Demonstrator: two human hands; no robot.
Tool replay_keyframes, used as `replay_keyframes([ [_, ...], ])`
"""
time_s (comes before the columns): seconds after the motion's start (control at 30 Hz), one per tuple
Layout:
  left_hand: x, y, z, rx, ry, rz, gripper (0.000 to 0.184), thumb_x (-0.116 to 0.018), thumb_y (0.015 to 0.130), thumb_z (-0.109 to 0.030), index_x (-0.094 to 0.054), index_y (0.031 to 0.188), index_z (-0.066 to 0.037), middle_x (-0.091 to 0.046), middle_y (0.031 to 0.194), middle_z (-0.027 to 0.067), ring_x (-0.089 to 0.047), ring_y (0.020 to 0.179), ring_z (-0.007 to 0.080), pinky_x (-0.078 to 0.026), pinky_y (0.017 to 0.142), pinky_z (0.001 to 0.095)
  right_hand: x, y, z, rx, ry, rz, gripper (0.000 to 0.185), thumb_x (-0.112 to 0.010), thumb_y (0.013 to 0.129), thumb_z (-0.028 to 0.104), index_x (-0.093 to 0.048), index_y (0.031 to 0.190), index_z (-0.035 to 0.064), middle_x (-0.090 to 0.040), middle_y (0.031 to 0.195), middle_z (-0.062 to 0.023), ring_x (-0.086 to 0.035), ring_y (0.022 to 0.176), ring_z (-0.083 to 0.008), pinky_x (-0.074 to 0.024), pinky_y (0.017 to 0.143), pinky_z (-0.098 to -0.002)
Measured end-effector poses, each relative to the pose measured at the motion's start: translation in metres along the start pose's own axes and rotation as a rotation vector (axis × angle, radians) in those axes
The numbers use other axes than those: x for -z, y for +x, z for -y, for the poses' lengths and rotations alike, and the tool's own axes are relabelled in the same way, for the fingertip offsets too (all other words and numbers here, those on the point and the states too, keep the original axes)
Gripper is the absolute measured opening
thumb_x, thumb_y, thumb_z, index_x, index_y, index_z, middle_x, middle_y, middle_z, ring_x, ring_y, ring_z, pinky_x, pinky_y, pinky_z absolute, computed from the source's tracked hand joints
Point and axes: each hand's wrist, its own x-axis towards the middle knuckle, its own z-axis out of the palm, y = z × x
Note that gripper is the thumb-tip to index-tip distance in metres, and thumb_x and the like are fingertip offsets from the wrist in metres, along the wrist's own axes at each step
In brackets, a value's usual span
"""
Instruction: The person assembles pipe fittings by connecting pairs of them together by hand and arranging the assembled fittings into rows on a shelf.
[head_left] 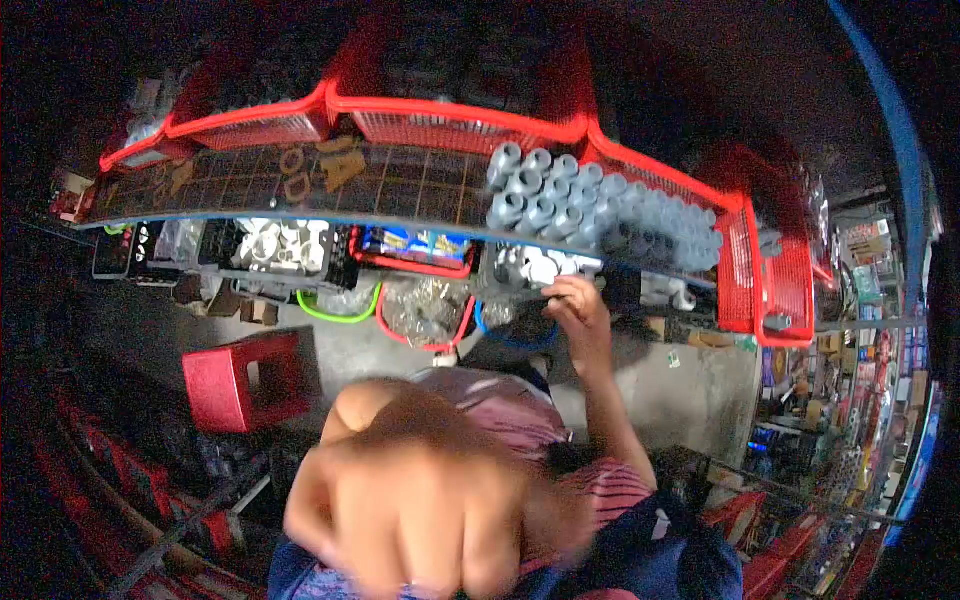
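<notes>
Your right hand [580, 312] is at the bin of white pieces [545, 266]; left hand [420, 495] blurs near lens. Can't tell either grip; clear your view.

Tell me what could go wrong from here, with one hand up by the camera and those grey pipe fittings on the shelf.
The blurred left hand covers much of the lower view, so something behind it could be missed.

The grey pipe fittings stand near the shelf's front edge, above the right hand; lifting that hand carelessly might knock some off.

The red stool stands on the floor to the left and could trip someone stepping that way.
</notes>
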Motion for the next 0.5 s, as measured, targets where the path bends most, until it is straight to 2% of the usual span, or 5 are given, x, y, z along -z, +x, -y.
replay_keyframes([
  [0.03,-0.011,0.007,0.000,-0.004,-0.004,-0.019,0.013,-0.044,0.070,-0.015,-0.048,0.059,-0.011,-0.049,0.056,0.0007,-0.051,0.051,0.0194,-0.032,0.041,0.0335,0.001,-0.006,0.010,0.006,-0.054,0.009,0.032,-0.059,0.082,0.016,-0.048,0.108,0.0020,-0.059,0.093,-0.0040,-0.053,0.079,-0.0104,-0.0410,0.072,-0.0233],
  [0.1,-0.032,0.021,0.000,0.216,-0.583,-0.236,0.027,-0.052,0.077,-0.003,-0.046,0.054,-0.014,-0.040,0.053,0.0049,-0.037,0.048,0.0161,-0.031,0.051,0.0547,0.007,-0.012,0.011,0.084,-0.135,0.006,0.029,-0.059,0.081,0.013,-0.049,0.107,0.0031,-0.059,0.091,-0.0038,-0.053,0.077,-0.0102,-0.0411,0.071,-0.0228],
  [0.17,-0.021,0.028,0.007,0.099,-0.316,-0.081,0.031,-0.047,0.077,0.003,-0.039,0.053,-0.015,-0.033,0.050,0.0053,-0.034,0.045,0.0164,-0.034,0.053,0.0473,0.011,-0.017,0.022,0.063,-0.105,-0.017,0.027,-0.059,0.081,0.011,-0.050,0.106,0.0037,-0.059,0.090,-0.0041,-0.053,0.077,-0.0102,-0.0413,0.071,-0.0229],
  [0.4,-0.013,0.027,0.037,0.086,-0.495,-0.171,0.029,-0.045,0.077,0.001,-0.039,0.052,-0.013,-0.035,0.050,0.0053,-0.034,0.044,0.0155,-0.033,0.048,0.0414,0.038,-0.038,0.038,-0.039,-0.048,-0.056,0.028,-0.058,0.080,0.005,-0.052,0.107,0.0050,-0.059,0.093,-0.0039,-0.054,0.082,-0.0110,-0.0424,0.072,-0.0245],
  [0.5,-0.018,0.028,0.043,0.108,-0.505,-0.229,0.027,-0.044,0.077,0.000,-0.039,0.052,-0.012,-0.036,0.050,0.0053,-0.035,0.044,0.0151,-0.033,0.046,0.0384,0.047,-0.047,0.038,-0.045,0.014,0.013,0.030,-0.058,0.079,0.004,-0.052,0.108,0.0056,-0.059,0.095,-0.0043,-0.054,0.084,-0.0115,-0.0428,0.075,-0.0249],
])
